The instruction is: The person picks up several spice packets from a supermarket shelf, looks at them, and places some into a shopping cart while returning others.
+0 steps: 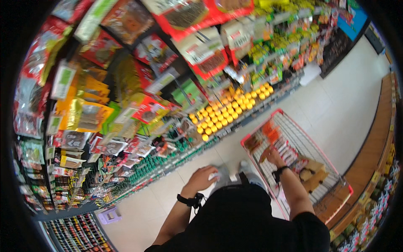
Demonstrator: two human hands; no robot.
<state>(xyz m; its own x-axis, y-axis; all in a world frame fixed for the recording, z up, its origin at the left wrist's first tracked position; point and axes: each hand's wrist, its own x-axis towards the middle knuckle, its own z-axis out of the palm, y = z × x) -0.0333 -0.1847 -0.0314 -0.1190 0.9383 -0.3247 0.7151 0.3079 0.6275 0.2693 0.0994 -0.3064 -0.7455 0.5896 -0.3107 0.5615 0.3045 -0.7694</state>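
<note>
My left hand (pixel 204 178) hangs in front of my grey trousers (pixel 223 176), palm turned down and out of sight. A pale patch shows by its fingertips, too blurred to name. On that wrist is a black band (pixel 190 200). My right hand (pixel 272 156) reaches over a wire shopping cart (pixel 302 130) with red corners and rim. Below its fingers is a small brownish item, and I cannot tell whether the hand grips it. Inside the cart lie orange-red packs (pixel 271 134), red-and-white packets (pixel 286 148) and a brown cardboard piece (pixel 315 176).
Tall shelves of hanging food packets (pixel 201 56) line my left and front. Yellow-capped jars (pixel 223 113) and green-capped bottles (pixel 157 162) fill the low shelves. A purple plastic stool (pixel 109 215) stands on the tiled floor (pixel 151 204). A curved wooden display ledge (pixel 362 154) runs along the right.
</note>
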